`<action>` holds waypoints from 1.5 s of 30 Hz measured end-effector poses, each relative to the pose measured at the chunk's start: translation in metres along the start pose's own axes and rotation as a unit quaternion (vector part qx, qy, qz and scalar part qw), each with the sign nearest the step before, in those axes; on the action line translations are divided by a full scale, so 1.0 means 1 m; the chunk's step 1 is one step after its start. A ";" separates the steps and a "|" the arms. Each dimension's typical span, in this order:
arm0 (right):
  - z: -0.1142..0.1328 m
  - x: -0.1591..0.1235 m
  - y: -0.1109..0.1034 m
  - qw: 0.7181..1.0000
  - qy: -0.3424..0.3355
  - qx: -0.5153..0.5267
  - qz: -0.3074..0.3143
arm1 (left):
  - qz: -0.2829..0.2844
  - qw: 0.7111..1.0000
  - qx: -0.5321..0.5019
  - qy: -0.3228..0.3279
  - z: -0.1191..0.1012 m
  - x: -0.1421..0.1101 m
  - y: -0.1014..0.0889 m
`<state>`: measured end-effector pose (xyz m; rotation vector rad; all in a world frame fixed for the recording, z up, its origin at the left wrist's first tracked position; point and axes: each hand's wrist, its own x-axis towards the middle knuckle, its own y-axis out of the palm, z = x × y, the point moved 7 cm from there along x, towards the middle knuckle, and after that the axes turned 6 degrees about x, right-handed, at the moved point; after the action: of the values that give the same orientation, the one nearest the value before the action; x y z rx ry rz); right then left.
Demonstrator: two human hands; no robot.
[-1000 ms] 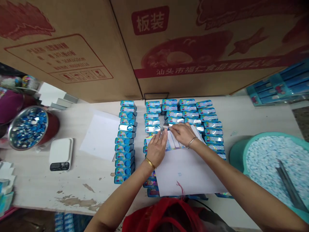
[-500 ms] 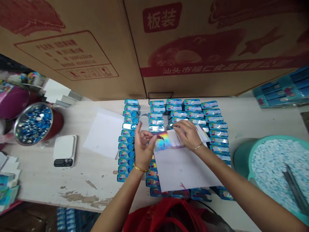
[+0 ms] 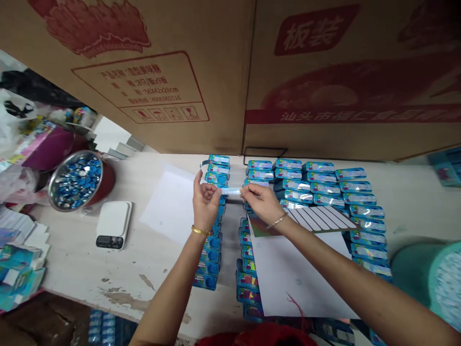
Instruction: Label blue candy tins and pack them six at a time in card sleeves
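A narrow shiny sticker strip (image 3: 231,191) is stretched level between my two hands. My left hand (image 3: 206,204) pinches its left end by the thumb, the index finger pointing up; a second curled shiny strip (image 3: 205,164) shows at that fingertip. My right hand (image 3: 262,202) grips the right end between thumb and fingers. Under my right wrist lies a holographic sticker sheet (image 3: 324,218) with white slots, on top of a white paper sheet (image 3: 298,274). A column of blue small boxes (image 3: 208,267) runs beneath and beside my left hand.
Several more columns of blue boxes (image 3: 365,211) stand at right. Large cartons (image 3: 201,139) wall off the back. At left are a white scale (image 3: 114,221), a paper sheet (image 3: 163,202) and a metal bowl of blue wrapped pieces (image 3: 77,180). A teal tub (image 3: 410,269) stands at right.
The sticker strip is now held between both hands, off the sticker sheet, which lies lower right. My right hand has moved toward my left. The view has shifted left.
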<state>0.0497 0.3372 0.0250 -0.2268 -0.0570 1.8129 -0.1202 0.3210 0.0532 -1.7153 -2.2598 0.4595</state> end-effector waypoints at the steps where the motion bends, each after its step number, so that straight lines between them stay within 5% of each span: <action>1: -0.001 0.009 0.004 0.999 0.003 -0.042 -0.002 | -0.007 1.000 0.021 0.012 0.004 0.009 -0.002; 6: -0.003 0.046 0.030 0.955 0.005 -0.296 0.005 | -0.019 0.984 0.172 0.048 0.028 0.048 -0.004; 9: -0.009 0.056 0.040 0.931 0.014 -0.365 0.004 | -0.013 0.974 0.225 0.035 0.045 0.059 -0.001; 19: -0.024 0.065 0.050 0.908 0.004 -0.418 0.002 | -0.046 0.920 0.388 0.025 0.046 0.065 0.002; 25: -0.031 0.071 0.065 0.900 -0.056 -0.426 0.069 | -0.026 0.932 0.352 -0.078 0.074 0.079 -0.008; 29: -0.031 0.066 0.068 0.880 -0.084 -0.447 0.135 | -0.052 0.945 0.323 -0.031 0.059 0.077 -0.014; 33: -0.006 0.044 0.034 0.947 -0.115 -0.300 0.006 | -0.104 0.973 0.186 0.085 0.000 0.046 -0.027; 36: -0.006 0.022 0.010 0.996 -0.051 -0.028 -0.072 | -0.061 0.997 0.038 0.042 -0.022 0.021 -0.029; 40: -0.022 0.006 0.022 0.986 0.036 0.160 -0.030 | -0.012 0.990 -0.099 -0.097 -0.002 0.003 -0.016; 45: -0.034 0.009 0.029 0.992 0.054 0.108 -0.046 | -0.041 0.990 -0.034 -0.130 0.039 0.010 -0.010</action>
<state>0.0263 0.3353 -0.0143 -0.1647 0.2022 1.6980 -0.1470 0.3245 0.0213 -1.6694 -2.5443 0.6284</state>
